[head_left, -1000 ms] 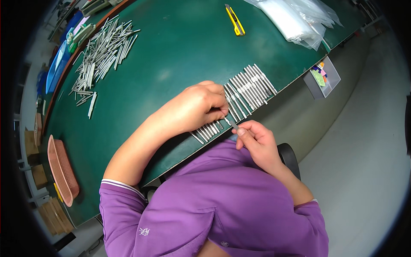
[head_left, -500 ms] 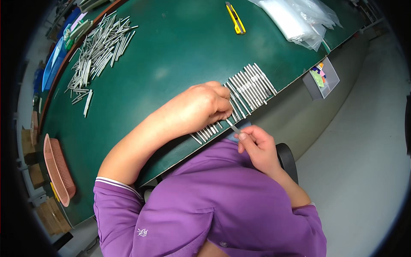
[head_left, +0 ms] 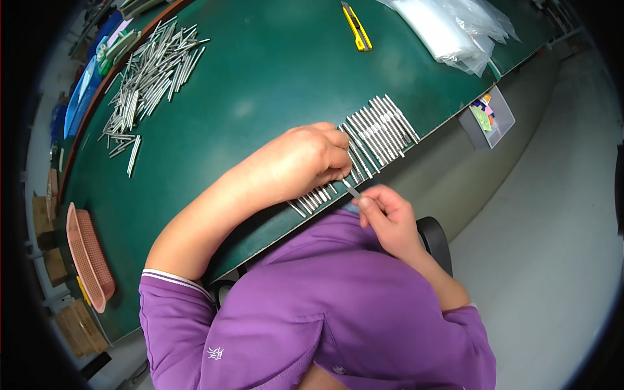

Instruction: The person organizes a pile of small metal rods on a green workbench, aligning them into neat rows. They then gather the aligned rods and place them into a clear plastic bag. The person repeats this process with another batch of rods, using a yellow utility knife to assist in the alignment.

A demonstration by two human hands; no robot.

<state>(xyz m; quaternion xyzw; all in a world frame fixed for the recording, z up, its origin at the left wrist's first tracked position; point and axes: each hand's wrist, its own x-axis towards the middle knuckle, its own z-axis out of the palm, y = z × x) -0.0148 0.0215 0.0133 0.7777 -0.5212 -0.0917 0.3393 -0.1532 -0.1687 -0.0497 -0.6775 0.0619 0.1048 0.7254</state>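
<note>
My left hand (head_left: pixel 320 156) reaches over the table's front edge with its fingers closed. At its fingertips shows the end of a slim silver metal rod; the palm hides the rest. My right hand (head_left: pixel 391 220) is just off the edge, thumb and fingers pinching a thin grey strip (head_left: pixel 354 192) whose tip meets that rod end. Whether strip and rod are one piece, I cannot tell. A row of metal rods (head_left: pixel 383 130) lies side by side along the edge, right of my left hand. More rods (head_left: pixel 313 200) lie beneath my left wrist, partly covered.
A big loose heap of metal rods (head_left: pixel 153 71) lies at the far left of the green table (head_left: pixel 260 71). A yellow box cutter (head_left: pixel 357 29) and clear plastic bags (head_left: pixel 442 32) are at the back. A pink basket (head_left: pixel 91 260) stands left; a grey bin (head_left: pixel 491 123) hangs by the right edge.
My right hand has shifted very slightly left, still pinching the grey strip. My left hand stays almost where it was.
</note>
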